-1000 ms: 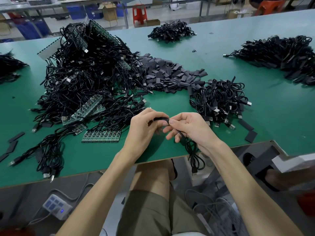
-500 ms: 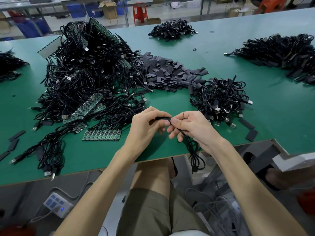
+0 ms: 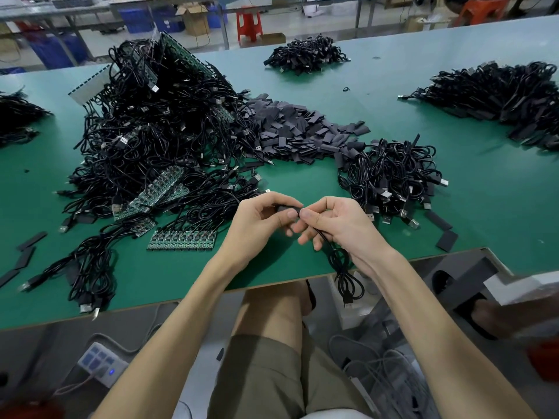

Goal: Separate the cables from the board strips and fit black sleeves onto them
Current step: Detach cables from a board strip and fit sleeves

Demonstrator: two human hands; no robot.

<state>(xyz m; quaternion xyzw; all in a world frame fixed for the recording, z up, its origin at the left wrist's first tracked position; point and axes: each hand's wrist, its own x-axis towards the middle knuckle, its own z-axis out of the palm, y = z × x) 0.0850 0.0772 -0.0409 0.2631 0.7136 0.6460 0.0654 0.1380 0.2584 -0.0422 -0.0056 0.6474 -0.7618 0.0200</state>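
Black on green is what strikes you from the head camera: a person sits at the near edge of a green-topped table (image 3: 499, 213), and both hands meet just above that edge. The left hand (image 3: 257, 228) pinches a short black sleeve (image 3: 284, 208) between thumb and curled fingers, its long axis running roughly left to right, one end turned toward the right hand (image 3: 338, 226). The right hand pinches the cable (image 3: 340, 264) close to its end, thumb and forefinger right against the sleeve. Whether the end is already inside I cannot tell; the fingers hide it. From that grip the cable drops toward the person in loose loops, past the table edge, its plug (image 3: 348, 304) hanging over the lap. The next move, I'd judge, turns on one line: cable end and sleeve lie along the same left-right axis, so the hands need only push toward each other, with the right one feeding. Just left of the hands lies a board strip (image 3: 181, 238) with cables attached, and behind it a big tangled heap (image 3: 157, 131) of more. Loose sleeves (image 3: 296, 128) are piled beyond the hands, and a smaller cable pile (image 3: 390, 173) sits to the right, likely the finished ones. Past the table are a red stool (image 3: 248, 22) and blue crates (image 3: 136, 19); a power strip (image 3: 101, 362) lies on the floor below.
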